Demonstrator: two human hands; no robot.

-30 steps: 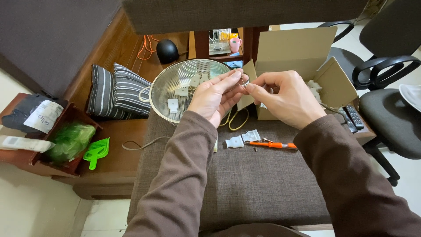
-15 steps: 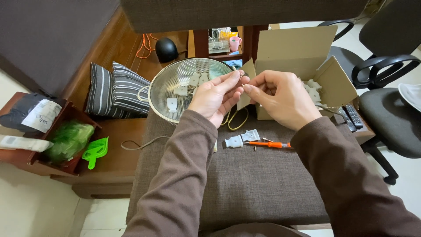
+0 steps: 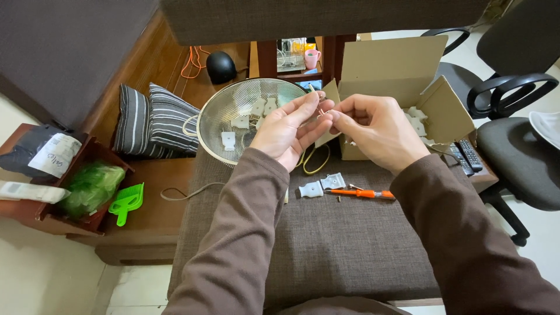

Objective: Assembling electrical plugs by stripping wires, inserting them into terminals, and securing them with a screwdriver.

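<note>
both hands meet over the brown cloth-covered table: the left hand [image 3: 287,133] and right hand [image 3: 373,131] pinch together on a small metal part [image 3: 321,111], too tiny to identify. at 10 o'clock, white plastic pieces fill a metal colander [image 3: 211,131]; more sit in the cardboard box [image 3: 396,70] at 2 o'clock. two white pieces [image 3: 321,185] and an orange screwdriver [image 3: 361,193] lie at 6 o'clock, work apparently midway.

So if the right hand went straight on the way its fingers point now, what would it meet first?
The right hand points left at the left hand, and their fingertips already meet around a small metal part. Beyond lies the metal strainer, though depth is unclear.
</note>
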